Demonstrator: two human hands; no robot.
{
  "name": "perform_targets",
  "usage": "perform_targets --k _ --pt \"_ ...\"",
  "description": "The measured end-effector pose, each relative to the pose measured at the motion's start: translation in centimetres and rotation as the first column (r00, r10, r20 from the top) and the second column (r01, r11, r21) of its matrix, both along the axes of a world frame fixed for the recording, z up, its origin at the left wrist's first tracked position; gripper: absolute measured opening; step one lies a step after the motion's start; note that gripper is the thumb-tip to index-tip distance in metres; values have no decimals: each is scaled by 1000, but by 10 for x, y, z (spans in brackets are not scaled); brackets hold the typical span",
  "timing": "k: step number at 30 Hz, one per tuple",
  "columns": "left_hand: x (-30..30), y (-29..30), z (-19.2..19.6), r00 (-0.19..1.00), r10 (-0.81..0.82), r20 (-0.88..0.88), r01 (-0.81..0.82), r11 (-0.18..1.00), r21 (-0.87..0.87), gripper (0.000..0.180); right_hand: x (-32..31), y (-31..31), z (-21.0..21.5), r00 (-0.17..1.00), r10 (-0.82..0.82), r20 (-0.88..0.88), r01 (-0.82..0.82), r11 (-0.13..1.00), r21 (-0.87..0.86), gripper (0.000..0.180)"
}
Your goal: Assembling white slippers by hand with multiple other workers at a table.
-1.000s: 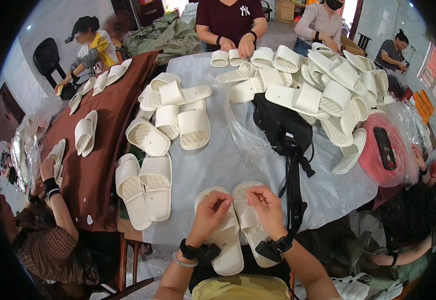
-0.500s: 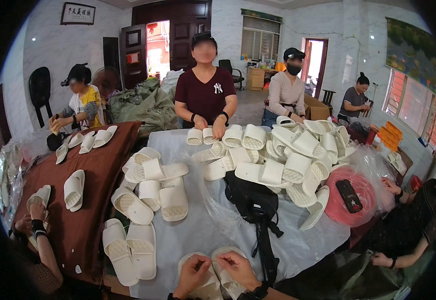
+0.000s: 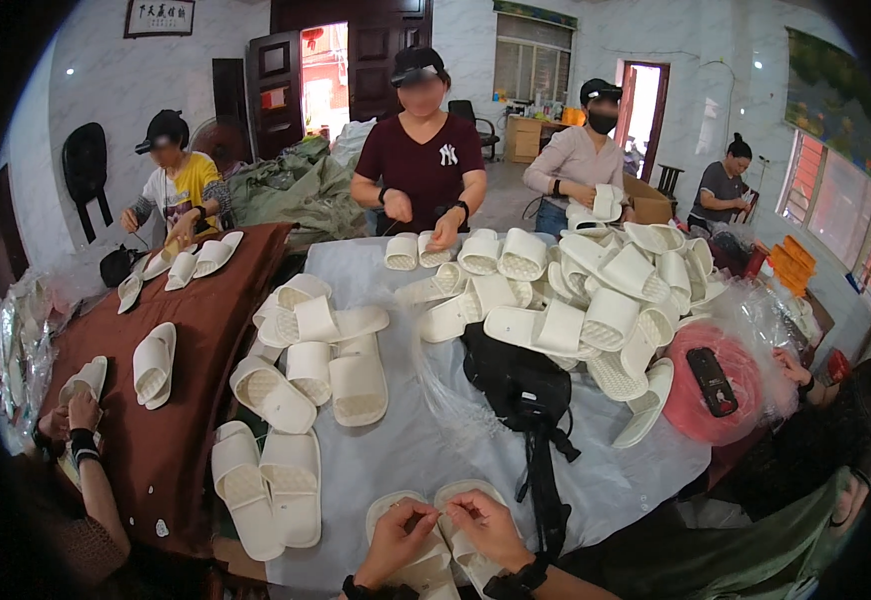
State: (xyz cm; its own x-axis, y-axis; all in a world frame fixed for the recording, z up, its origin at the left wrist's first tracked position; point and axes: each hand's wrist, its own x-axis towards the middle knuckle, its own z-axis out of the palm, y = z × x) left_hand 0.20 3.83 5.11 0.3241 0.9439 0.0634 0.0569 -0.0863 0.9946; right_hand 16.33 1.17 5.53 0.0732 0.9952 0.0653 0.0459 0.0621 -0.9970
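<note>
Both my hands are low at the near edge of the table, above a pair of cream slippers (image 3: 428,578). My left hand (image 3: 401,538) is closed, with thumb and fingertips in a pinch. Close beside it, my right hand (image 3: 488,530) pinches too, its fingertips almost meeting the left ones. Whatever they hold is too small to make out. The toe ends of the slippers show beyond my fingers. Left of my hands lies another slipper pair (image 3: 266,490), side by side.
A large slipper heap (image 3: 596,290) covers the far right. A black strapped bag (image 3: 516,380) lies mid-table; a black device (image 3: 711,382) rests on a pink plastic roll (image 3: 694,428). Slippers also lie on a brown cloth-covered table (image 3: 196,380). Several co-workers surround the tables.
My hands stay pinched over the slippers, the fingertips slightly closer together. Across the table, one person's hand has risen off the slippers; the masked person now holds slippers up. The view has shifted slightly.
</note>
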Motion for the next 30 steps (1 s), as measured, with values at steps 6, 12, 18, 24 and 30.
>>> perform_targets --k 6,12,18,24,30 --pt "2 -3 -3 996 46 71 -42 997 -58 10 -2 -2 -11 984 2 -179 1 1000 17 12" --pt "-2 -3 -5 1000 16 -9 -17 997 -69 11 0 -4 2 999 31 -7 -31 999 9 13" --pt "0 -4 -1 997 35 74 -29 996 -81 11 0 -4 2 964 -5 -264 -2 1000 -25 15" --pt "-2 -3 4 1000 10 -17 -11 998 -57 10 0 -2 0 999 46 -20 -45 998 37 15" --pt "-2 -3 2 1000 15 26 -13 996 -90 9 2 -3 6 997 63 45 -63 998 9 16"
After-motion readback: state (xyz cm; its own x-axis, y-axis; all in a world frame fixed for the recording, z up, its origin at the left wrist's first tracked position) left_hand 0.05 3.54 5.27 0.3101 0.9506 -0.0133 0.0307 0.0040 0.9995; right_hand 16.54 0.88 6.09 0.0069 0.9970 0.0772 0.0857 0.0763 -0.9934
